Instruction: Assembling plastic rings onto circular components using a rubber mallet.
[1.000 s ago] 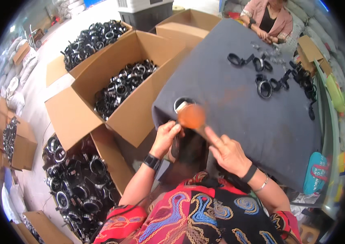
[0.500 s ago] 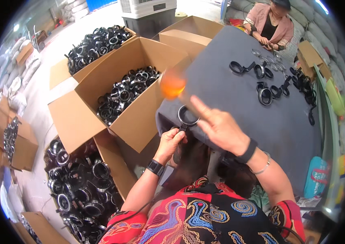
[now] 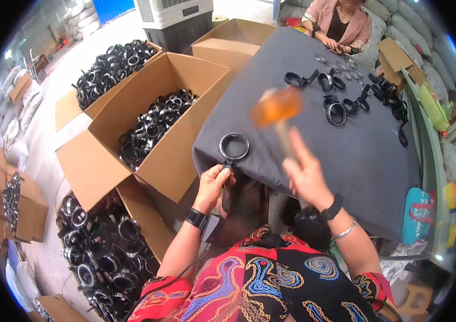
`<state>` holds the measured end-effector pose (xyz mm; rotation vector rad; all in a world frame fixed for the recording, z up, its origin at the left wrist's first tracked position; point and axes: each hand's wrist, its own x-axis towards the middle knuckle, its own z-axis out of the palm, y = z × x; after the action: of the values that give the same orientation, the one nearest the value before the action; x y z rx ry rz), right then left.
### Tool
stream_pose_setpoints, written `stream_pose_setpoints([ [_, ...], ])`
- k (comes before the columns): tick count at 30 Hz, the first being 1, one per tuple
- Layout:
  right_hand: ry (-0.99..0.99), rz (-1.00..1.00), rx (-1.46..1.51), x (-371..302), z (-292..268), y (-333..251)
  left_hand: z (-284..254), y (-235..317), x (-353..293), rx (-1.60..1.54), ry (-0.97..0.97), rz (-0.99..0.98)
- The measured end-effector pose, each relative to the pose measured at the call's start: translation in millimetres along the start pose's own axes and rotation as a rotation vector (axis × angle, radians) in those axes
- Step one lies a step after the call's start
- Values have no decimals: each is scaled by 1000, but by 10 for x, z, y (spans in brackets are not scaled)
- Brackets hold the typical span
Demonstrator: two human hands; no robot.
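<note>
My left hand point(image 3: 213, 188) pinches the stem of a black ring-shaped part point(image 3: 229, 160) at the near left corner of the grey-covered table. A bright metal-looking band lines its ring, which lies over the tabletop. My right hand point(image 3: 309, 181) grips the handle of a mallet point(image 3: 277, 107), raised up and to the right of the ring, apart from it. The mallet's amber-orange head is blurred by motion.
On the grey table point(image 3: 271, 70) lie several black ring parts point(image 3: 336, 114) and loose clear-looking rings point(image 3: 340, 67). Cardboard boxes point(image 3: 177, 185) of similar parts stand at left. A co-worker point(image 3: 340, 27) sits at the far end. A teal bag point(image 3: 417, 214) lies at the right edge.
The mallet has swung up and right, away from the ring, with my right hand. My left hand keeps hold of the black ring part. The whole view has shifted a little.
</note>
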<state>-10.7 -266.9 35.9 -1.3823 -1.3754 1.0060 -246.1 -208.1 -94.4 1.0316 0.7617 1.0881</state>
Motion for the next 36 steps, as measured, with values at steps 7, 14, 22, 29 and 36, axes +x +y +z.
stream_pose_setpoints([
  [7,23,215,83,-358,-344,51,-78,577,99,190,163,17],
  [14,443,44,225,-411,-1138,332,-1023,1267,1305,72,316,-108],
  [22,551,38,386,-540,-1302,673,498,1208,2186,797,-8,279],
  [29,502,44,403,-545,-1351,629,2037,878,2995,1204,-259,445],
  [36,479,68,484,-573,-1350,714,2740,540,3545,1522,-214,613],
])
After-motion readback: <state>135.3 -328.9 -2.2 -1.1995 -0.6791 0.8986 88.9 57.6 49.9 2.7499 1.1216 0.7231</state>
